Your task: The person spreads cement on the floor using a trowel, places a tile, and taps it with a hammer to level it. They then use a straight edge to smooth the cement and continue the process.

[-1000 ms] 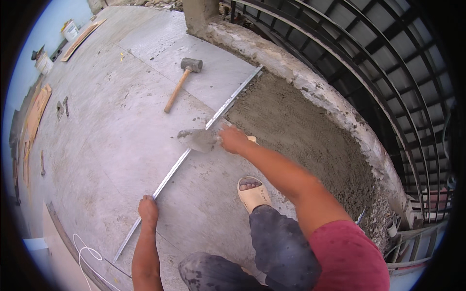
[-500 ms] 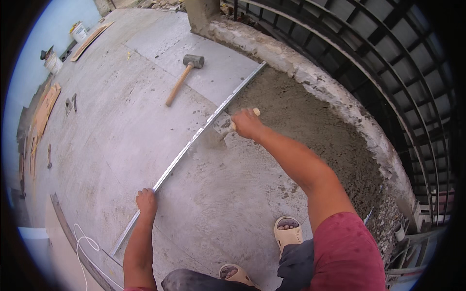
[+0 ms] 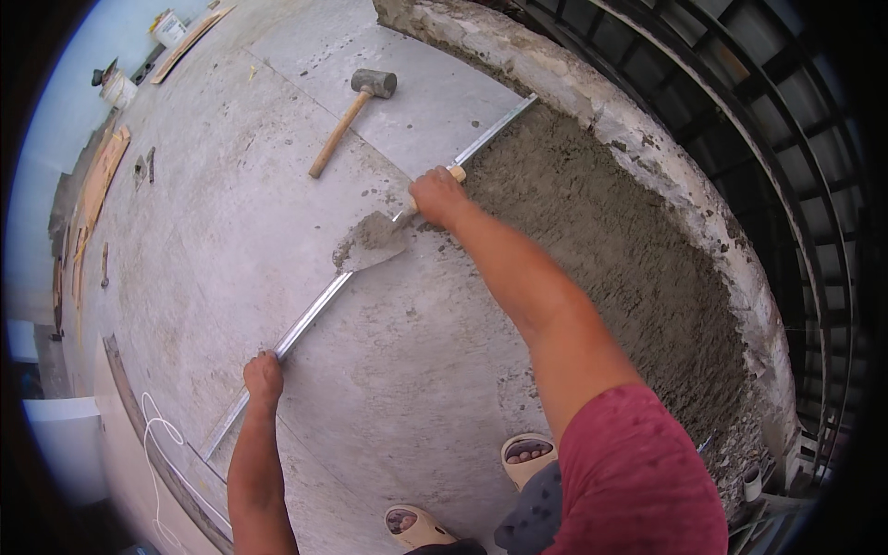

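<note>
My right hand is closed round the pale handle of a trowel, whose blade carries a lump of wet mortar. The blade lies across a long, straight metal bar and hides part of it. Farther down the bar, my left hand grips it with fingers wrapped round. The bar runs diagonally over grey floor tiles, its far end meeting the bed of wet mortar on the right. Beyond the trowel, a mallet with a dark head and wooden handle rests on the tiles.
A rough low wall edges the mortar bed, with a dark metal grille behind it. Planks, a small hammer and buckets are at the far left. A white cord lies lower left. My sandalled feet stand below.
The trowel has moved left, from beside the bar to across it, and now shows mortar on its blade. My left hand still holds the bar. The view has shifted slightly.
</note>
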`<state>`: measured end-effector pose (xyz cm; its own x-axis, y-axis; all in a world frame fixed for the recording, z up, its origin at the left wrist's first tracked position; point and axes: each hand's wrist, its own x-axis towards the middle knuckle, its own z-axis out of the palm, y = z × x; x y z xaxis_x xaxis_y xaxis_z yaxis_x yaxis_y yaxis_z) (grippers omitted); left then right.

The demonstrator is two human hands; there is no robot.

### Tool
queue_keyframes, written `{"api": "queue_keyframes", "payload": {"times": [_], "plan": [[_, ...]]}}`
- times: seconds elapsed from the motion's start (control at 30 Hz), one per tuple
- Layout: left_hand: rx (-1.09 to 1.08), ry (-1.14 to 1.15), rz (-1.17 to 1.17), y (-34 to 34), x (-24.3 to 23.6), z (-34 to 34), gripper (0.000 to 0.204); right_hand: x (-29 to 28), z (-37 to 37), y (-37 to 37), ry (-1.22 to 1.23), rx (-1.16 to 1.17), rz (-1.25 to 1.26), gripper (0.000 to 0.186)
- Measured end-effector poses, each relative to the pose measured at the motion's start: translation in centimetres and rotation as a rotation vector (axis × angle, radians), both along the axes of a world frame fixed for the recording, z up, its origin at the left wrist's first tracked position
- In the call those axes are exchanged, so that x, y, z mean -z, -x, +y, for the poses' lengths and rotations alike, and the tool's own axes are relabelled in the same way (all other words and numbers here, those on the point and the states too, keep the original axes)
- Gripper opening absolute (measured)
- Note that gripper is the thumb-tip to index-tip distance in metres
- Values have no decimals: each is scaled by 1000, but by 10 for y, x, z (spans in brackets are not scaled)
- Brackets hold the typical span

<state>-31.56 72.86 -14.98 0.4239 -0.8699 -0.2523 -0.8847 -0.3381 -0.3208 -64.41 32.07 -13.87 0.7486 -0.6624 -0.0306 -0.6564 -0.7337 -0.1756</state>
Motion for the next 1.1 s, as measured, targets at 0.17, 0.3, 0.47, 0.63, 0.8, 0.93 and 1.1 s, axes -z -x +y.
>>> {"api": "queue_keyframes", "payload": {"times": [0.17,0.3,0.47,0.63,0.8,0.93,1.1], "plan": [[21,-35,24,23,-12,15,13,-8,21,28,-54,5,-39,16],[47,-57,68,50,-17,31,11,5,35,50,-54,3,-63,15],[45,-78,94,78,-21,56,10,-7,57,77,-50,-9,9,12],[102,-89,131,99,-24,72,8,-9,80,115,-107,-17,17,12],[132,-133,174,132,-32,87,7,-5,106,157,-163,10,-48,9],[203,-140,211,154,-33,105,5,-6,138,201,-154,24,-55,10],[267,-216,314,195,-39,138,6,-16,195,269,-232,82,-25,10]]}}
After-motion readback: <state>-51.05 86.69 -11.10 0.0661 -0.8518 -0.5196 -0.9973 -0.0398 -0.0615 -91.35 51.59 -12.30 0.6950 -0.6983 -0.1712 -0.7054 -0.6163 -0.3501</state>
